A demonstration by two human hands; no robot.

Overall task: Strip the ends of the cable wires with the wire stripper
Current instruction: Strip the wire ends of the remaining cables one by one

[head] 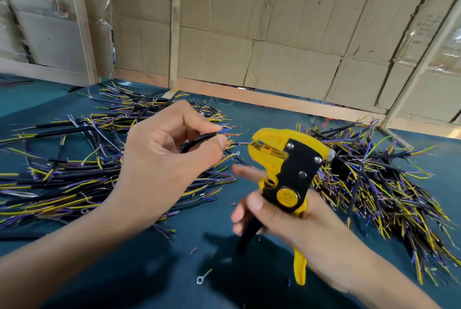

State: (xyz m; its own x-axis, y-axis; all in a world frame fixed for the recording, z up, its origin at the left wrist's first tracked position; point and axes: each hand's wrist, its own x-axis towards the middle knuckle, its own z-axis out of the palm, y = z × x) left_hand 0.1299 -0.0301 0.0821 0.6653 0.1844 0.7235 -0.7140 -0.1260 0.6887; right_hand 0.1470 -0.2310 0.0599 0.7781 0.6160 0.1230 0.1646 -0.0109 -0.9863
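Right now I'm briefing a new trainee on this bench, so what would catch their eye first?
Most likely the yellow and black wire stripper, held upright right of centre by the right hand. Just left of its open head, the left hand pinches a black cable whose coloured wire ends point at the tool. Heaps of cut cables flank them on the teal table, the left pile and the right pile.

Glossy plastic wire stripper (287, 166); matt cloth table (174, 258).

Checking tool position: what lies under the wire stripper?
The wire stripper, gripped by the right hand, hangs above the teal table; its shadow and insulation scraps show, the rest hidden.
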